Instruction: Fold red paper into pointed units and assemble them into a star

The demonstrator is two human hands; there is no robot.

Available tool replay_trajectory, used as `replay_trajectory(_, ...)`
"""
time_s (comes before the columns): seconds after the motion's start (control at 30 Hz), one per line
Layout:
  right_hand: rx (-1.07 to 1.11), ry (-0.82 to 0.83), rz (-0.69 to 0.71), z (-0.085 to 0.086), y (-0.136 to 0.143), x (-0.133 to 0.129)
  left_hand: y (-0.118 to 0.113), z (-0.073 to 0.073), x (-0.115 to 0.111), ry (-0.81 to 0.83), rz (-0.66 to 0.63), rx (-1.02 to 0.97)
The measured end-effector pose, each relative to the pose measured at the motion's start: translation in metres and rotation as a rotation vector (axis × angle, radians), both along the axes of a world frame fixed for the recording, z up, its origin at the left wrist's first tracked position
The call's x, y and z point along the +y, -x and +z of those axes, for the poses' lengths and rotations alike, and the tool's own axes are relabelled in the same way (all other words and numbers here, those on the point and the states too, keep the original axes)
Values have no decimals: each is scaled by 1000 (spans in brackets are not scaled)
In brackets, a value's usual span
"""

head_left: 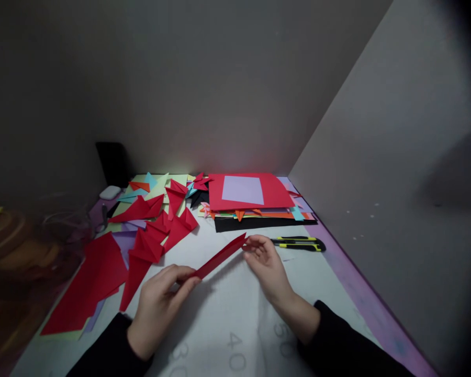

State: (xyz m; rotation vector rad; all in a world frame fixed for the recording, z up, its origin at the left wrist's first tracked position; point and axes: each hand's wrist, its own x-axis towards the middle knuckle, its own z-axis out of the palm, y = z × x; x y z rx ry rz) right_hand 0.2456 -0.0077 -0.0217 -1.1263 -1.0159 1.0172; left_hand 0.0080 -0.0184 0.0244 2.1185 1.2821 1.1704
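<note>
A narrow folded strip of red paper (221, 256) is held up over the white table, slanting up to the right. My left hand (160, 301) pinches its lower left end between thumb and fingers. At the upper right end, my right hand (269, 269) has its curled fingers and thumb on the strip's tip. To the left of the strip lie several folded red paper pieces (141, 251), some overlapping. Flat red sheets (90, 283) lie farther left, over purple and pale green paper.
Beyond the right hand lies a yellow-and-black utility knife (300, 243). A stack of coloured paper (215, 193) with a lilac square (242, 189) on top stands at the back. A dark phone-like slab (112, 163) and a white case (110, 192) are back left. A grey wall (396, 183) rises at right.
</note>
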Motion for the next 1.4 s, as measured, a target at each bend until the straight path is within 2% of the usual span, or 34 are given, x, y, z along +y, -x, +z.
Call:
replay_trajectory(0.13, -43, 33, 21, -1, -1, -1, 0, 0, 0, -7, -4, -6)
replay_trajectory(0.3, -104, -16, 21, -2, -3, 1, 1, 1, 2, -43, -16, 4)
replay_trajectory(0.5, -457, -74, 87, 4, -6, -1, 6, -2, 3, -47, -61, 60)
replay_trajectory(0.63, -589, -134, 160, 3, -7, -4, 8, -7, 3, 12, -79, 97)
replay_trajectory(0.77, -626, -181, 193, 0, -6, -4, 6, -10, 3, 122, -88, 100)
replay_trajectory(1.0, -691, -246, 176, 3, -8, -4, 3, -13, 6, 235, 11, 98)
replay_trajectory(1.2, -1037, -482, 50, 10, -11, -10, 6, -12, 11, 295, 215, 10)
replay_trajectory(1.3, -1168, -527, 78, 11, -5, -17, 5, -15, 12, 358, 228, -78)
replay_trajectory(1.4, -1172, -559, 166, 11, 1, -21, 4, -19, 13, 401, 185, -123)
